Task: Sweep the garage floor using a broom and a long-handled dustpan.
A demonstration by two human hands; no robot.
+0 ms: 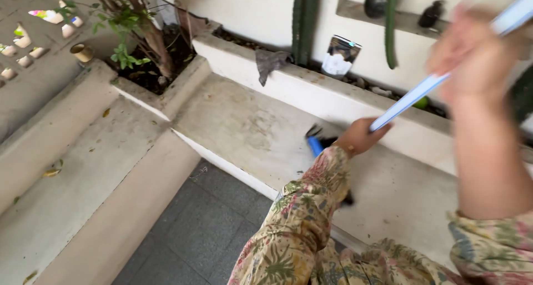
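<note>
On concrete ledge [244, 124] | broom handle [413, 98] grasped | both hands' fingers clenched round it

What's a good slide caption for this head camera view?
Both hands, left low and right high, grip a pale blue broom handle, brush head on a concrete ledge.

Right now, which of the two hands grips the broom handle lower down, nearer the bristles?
The left hand, just above the blue broom head. The right hand holds the light blue handle higher up.
</note>
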